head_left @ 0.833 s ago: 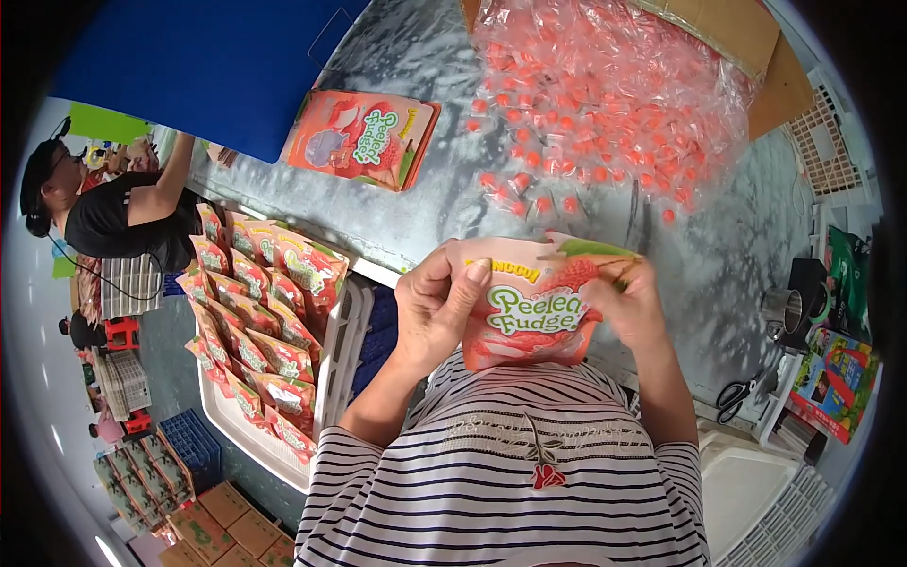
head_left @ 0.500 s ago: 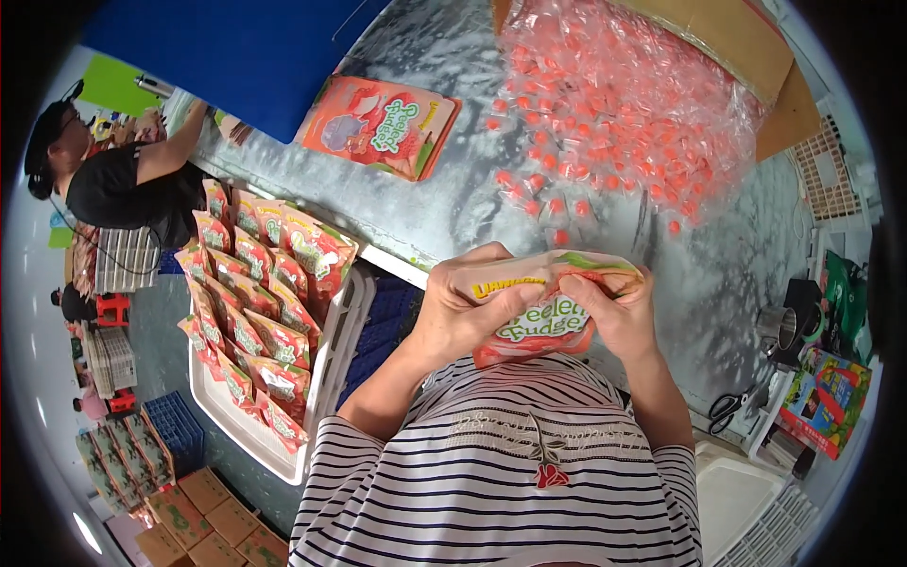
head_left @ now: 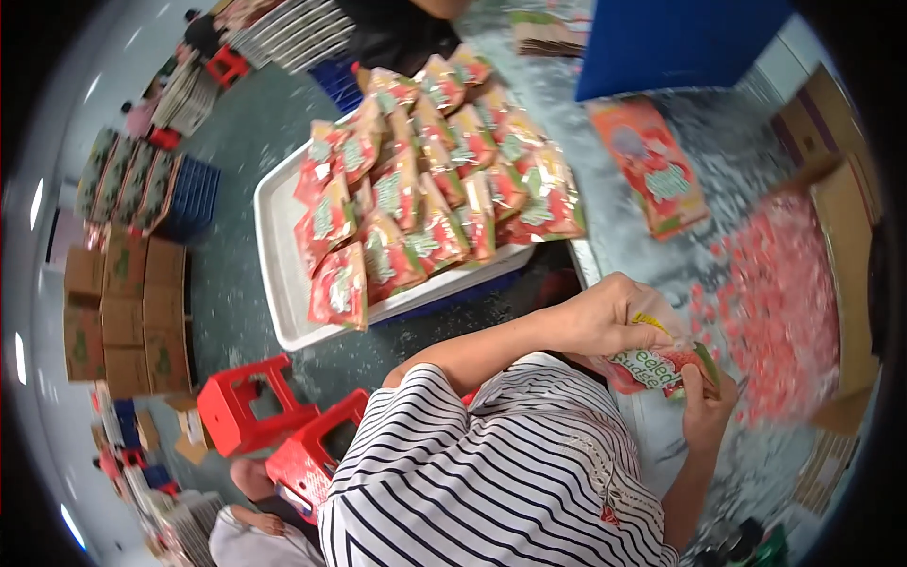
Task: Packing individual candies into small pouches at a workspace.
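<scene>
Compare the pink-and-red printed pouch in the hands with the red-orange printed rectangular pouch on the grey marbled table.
Support: the held pouch is gripped by the left hand and right hand; the table pouch lies on the table.
Visibility: hands cover part of the held pouch; no hand covers the table pouch.
Shared: reddish print with green-toned lettering.

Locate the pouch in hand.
In the head view, the pouch is right of centre, held between the left hand and right hand, left of the heaped red pieces.
</scene>
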A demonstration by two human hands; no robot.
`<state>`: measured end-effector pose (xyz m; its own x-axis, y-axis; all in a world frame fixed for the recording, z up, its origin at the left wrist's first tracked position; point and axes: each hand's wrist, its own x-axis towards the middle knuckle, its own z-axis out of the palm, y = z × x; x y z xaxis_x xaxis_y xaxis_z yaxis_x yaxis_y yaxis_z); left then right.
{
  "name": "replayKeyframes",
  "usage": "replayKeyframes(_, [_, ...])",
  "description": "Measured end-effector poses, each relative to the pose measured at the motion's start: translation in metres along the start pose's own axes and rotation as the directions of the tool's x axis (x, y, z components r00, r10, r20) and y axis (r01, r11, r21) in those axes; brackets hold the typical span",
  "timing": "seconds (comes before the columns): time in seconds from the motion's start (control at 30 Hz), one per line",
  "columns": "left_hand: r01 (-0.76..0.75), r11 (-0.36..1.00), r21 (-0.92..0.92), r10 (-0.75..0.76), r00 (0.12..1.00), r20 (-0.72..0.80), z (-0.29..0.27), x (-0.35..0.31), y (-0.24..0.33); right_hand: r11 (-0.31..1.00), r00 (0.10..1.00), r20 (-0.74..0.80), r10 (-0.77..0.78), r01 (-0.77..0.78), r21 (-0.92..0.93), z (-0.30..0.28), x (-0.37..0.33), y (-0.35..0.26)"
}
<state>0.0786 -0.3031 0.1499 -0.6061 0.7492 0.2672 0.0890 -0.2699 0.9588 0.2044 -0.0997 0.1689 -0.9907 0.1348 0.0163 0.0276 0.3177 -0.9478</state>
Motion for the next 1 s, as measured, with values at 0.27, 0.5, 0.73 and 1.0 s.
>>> replayKeyframes(0.27, [0.137,0.734,0.665,0.367,0.743,-0.559,-0.073,-0.058,0.029,1.0,0.999,0.045,0.009,-0.01,0.015,0.087,0.074,-0.024])
replayKeyframes(0.5, [0.422,0.421,0.803,0.397,0.711,-0.581,-0.09,-0.116,0.023,0.944,0.967,0.236,-0.094,0.011,0.331,0.199,0.117,-0.059])
replayKeyframes(0.73, [0.5,0.292,0.815,0.688,0.482,-0.542,-0.163,-0.16,0.033,0.975,0.79,0.606,-0.097,-0.046,0.217,0.277,0.137,-0.102])
replayKeyframes(1.0, [0.797,-0.054,0.602,0.636,0.492,-0.595,-0.333,-0.245,0.006,0.975,0.738,0.665,-0.117,-0.043,0.22,0.238,0.106,-0.057])
